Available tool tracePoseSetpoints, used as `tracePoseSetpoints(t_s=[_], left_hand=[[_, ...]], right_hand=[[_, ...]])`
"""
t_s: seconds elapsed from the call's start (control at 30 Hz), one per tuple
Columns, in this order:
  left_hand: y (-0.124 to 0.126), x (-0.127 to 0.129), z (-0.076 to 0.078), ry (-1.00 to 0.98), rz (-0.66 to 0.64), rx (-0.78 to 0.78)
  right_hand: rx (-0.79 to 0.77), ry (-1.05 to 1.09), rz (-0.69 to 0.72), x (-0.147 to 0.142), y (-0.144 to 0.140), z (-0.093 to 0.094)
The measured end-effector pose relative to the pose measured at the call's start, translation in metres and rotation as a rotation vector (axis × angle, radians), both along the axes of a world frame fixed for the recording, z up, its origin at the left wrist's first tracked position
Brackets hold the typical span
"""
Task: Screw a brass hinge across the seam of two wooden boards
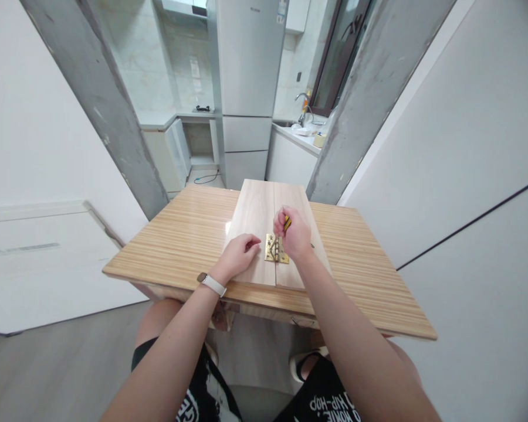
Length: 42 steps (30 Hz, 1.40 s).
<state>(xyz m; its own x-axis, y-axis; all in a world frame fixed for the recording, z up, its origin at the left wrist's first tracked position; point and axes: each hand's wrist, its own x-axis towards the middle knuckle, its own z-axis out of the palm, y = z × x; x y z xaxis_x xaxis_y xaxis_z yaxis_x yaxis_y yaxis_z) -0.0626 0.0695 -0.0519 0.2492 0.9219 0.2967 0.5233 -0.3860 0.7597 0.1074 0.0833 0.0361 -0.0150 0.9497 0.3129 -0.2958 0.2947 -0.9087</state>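
Two pale wooden boards [254, 205] lie side by side on a table, their long edges meeting. A brass hinge [270, 249] lies across the seam near their front end. My right hand [295, 233] is closed around a screwdriver with a yellow and black handle [287, 223], held above the hinge; its tip is hard to make out. My left hand [242, 253] rests on the left board beside the hinge, fingers curled in toward the thumb. Whatever it may hold is hidden. A small dark piece [312, 246] shows by my right wrist, too small to name.
The striped wooden table [361, 264] extends to both sides of the boards. Behind it stand a tall fridge [246, 64] and a sink with a faucet [303, 105]. A white panel [48, 269] leans at the left, and a white wall [466, 146] is close on the right.
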Motion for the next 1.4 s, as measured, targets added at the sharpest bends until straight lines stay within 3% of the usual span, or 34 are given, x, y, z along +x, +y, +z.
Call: tracePoseSetpoints(t_s=[0.1,0.17,0.33,0.47,0.7,0.9,0.97,1.03,1.2,1.3,1.4], left_hand=[[0.000,0.000,0.000,-0.002,0.006,-0.004],[0.000,0.001,0.000,-0.004,0.007,-0.009],[0.000,0.001,-0.003,-0.010,0.000,0.005],[0.001,0.000,-0.003,-0.013,-0.008,0.014],[0.000,0.001,0.000,-0.019,-0.009,0.001],[0.003,0.000,0.002,-0.071,-0.045,-0.025],[0.003,0.002,0.008,-0.112,-0.060,-0.051],[0.002,0.006,0.017,-0.162,-0.073,-0.058],[0.002,0.028,0.045,-0.341,-0.184,0.037],[0.006,0.038,0.058,-0.471,-0.234,0.069],[0.007,0.041,0.065,-0.460,-0.269,0.078]], right_hand=[[0.010,-0.195,0.061,-0.004,-0.002,0.010],[0.005,-0.266,0.013,-0.010,-0.004,0.014],[-0.106,-0.159,-0.281,-0.029,-0.004,0.009],[-0.123,-0.153,-0.290,-0.033,0.000,0.006],[-0.101,-0.134,-0.091,-0.021,0.004,0.007],[-0.153,-0.221,0.333,-0.010,0.014,0.018],[-0.115,-0.303,0.415,-0.005,0.017,0.022],[-0.008,-0.419,0.327,0.001,0.020,0.025],[0.259,-0.837,-0.074,0.013,0.023,0.026],[0.327,-1.104,-0.218,0.017,0.018,0.030],[0.311,-1.386,-0.344,0.020,0.004,0.037]])
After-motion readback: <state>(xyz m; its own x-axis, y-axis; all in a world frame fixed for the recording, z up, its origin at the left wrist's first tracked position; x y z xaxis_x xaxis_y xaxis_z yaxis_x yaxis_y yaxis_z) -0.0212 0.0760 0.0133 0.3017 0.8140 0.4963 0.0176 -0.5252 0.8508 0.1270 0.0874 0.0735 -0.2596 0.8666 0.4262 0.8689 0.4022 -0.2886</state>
